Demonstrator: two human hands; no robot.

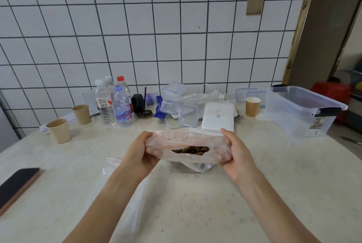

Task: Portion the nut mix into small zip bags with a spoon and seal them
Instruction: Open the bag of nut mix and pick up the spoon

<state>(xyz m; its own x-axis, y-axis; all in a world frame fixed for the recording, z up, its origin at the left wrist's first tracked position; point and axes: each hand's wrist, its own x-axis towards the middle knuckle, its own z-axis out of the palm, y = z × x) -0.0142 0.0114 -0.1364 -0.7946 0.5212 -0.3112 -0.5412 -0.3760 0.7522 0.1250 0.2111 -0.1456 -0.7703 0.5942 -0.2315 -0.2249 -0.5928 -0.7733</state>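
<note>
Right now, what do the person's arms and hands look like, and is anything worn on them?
Both forearms are bare as far as the picture shows: no sleeves, no gloves. On the left hand and the right hand I see no ring, watch or bracelet. The fingers are slim, and the nails do not show clearly.

Phone cut by left edge; bag lettering blurred, partly hidden by folds.

We are in a plain home kitchen or dining corner: white tiled wall, speckled table, water bottles, paper cups.
</note>
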